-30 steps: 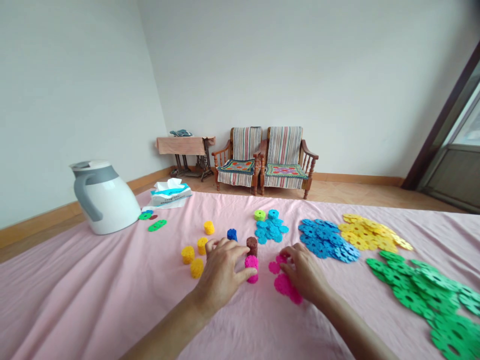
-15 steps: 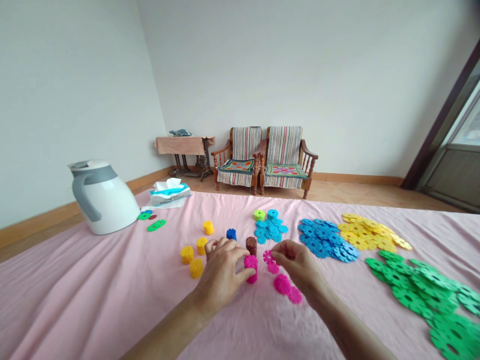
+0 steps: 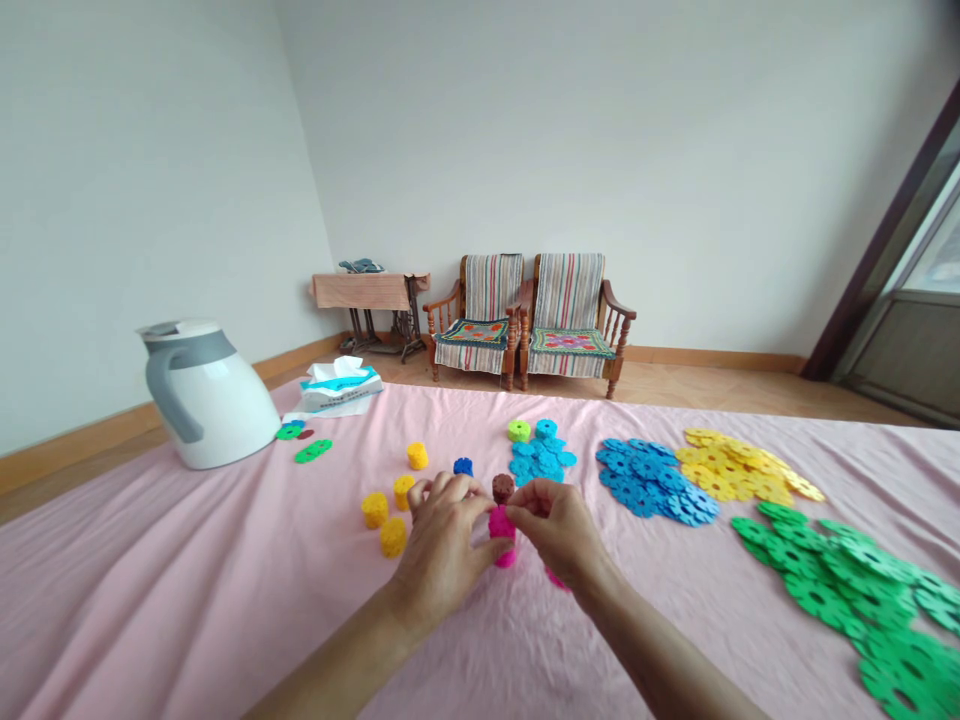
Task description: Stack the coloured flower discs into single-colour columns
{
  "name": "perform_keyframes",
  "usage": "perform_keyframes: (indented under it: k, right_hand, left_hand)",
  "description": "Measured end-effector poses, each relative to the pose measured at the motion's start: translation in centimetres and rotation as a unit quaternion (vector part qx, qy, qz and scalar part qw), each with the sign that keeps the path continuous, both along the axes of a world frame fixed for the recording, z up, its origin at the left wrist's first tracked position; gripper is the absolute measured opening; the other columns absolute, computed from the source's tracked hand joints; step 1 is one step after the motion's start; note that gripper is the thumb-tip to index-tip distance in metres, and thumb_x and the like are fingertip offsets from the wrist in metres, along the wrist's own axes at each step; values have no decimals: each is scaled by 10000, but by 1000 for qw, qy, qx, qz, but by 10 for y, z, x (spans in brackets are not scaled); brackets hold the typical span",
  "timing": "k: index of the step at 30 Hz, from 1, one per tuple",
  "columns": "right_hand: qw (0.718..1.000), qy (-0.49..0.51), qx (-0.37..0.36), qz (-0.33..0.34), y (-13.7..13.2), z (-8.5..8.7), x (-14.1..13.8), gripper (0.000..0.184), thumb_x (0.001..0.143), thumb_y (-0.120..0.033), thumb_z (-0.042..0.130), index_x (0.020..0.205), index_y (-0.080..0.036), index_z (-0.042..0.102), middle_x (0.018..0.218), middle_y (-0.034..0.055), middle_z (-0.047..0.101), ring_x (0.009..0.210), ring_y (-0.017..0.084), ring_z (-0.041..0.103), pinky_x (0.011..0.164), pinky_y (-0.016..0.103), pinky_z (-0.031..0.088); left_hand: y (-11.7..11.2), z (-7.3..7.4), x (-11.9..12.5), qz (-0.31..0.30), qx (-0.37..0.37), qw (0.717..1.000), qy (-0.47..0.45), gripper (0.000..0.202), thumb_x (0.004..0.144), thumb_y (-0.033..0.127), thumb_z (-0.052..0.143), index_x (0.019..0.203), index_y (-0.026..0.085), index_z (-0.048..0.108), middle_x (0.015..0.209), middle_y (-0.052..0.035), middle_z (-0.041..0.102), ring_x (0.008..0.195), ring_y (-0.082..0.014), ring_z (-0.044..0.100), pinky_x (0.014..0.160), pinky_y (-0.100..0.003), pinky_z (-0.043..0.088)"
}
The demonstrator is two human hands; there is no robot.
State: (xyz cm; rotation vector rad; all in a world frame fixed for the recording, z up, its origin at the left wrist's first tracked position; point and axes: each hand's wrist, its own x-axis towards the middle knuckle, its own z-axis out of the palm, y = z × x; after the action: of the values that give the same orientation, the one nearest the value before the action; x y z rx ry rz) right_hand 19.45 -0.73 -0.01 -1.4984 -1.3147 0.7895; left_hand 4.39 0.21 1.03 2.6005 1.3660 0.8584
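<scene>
An upright stack of pink snowflake discs (image 3: pixel 504 548) stands on the pink cloth. My left hand (image 3: pixel 444 530) steadies it from the left, thumb and fingers closed round its side. At the top of the stack, my right hand (image 3: pixel 559 525) pinches a pink snowflake disc, mostly hidden by the fingertips. Part of a loose pink disc (image 3: pixel 556 578) shows below my right hand; others there are covered. A brown stack (image 3: pixel 503 487) rises just behind the pink one. Beyond my left fingers is a small dark blue stack (image 3: pixel 463 466).
Several yellow stacks (image 3: pixel 392 537) stand left of my left hand. Light blue discs (image 3: pixel 541 460), blue discs (image 3: pixel 656 482), yellow discs (image 3: pixel 739 465) and green discs (image 3: pixel 847 575) lie in piles. A white jug (image 3: pixel 225 405) and a tissue pack (image 3: pixel 341 388) stand at left.
My right hand has moved left, carrying a pink disc from beside the stack to its top. The left hand stays in place round the stack.
</scene>
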Motion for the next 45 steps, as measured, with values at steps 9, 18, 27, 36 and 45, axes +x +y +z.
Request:
perform_keyframes:
  k: [9, 18, 27, 36, 45]
  right_hand:
    - [999, -47, 19, -16, -4, 4, 4, 148, 706, -274, 546, 637, -177, 634, 589, -6, 619, 546, 124, 527, 512, 226, 357]
    - [955, -297, -15, -7, -6, -15, 40, 133, 720, -204, 543, 799, -195, 650, 800, 58, 678, 742, 194, 604, 657, 280, 398]
    - [932, -360, -34, 12, -9, -28, 42, 93, 712, -188, 537, 781, -169, 597, 829, 89, 638, 796, 209, 582, 696, 298, 388]
    - [1000, -7, 13, 26, -1, -3, 33, 117, 692, -291, 562, 642, -187, 578, 589, -16, 584, 559, 116, 506, 527, 230, 359]
    - [1000, -14, -9, 23, 3, 3, 3, 74, 640, -234, 583, 608, -173, 613, 568, -11, 597, 546, 111, 502, 513, 221, 352]
  left_hand:
    - [0, -1, -1, 1, -10, 1000, -7, 188, 721, 381, 738, 869, 274, 694, 986, -12, 637, 973, -243, 512, 855, -407, 264]
    - [-1, 2, 1, 4, 4, 1000, -8, 215, 665, 342, 790, 847, 296, 686, 980, 12, 631, 970, -239, 497, 855, -413, 248]
    - [0, 0, 1, 2, 1, 1000, -8, 173, 680, 323, 782, 826, 297, 692, 997, 14, 635, 983, -240, 500, 887, -428, 239]
    - [0, 0, 1, 0, -9, 1000, -17, 167, 685, 323, 778, 827, 304, 693, 978, 22, 640, 985, -240, 505, 867, -417, 250]
    - [0, 1, -1, -4, -8, 1000, -6, 128, 726, 343, 734, 821, 269, 689, 1010, -4, 637, 988, -240, 505, 853, -409, 264]
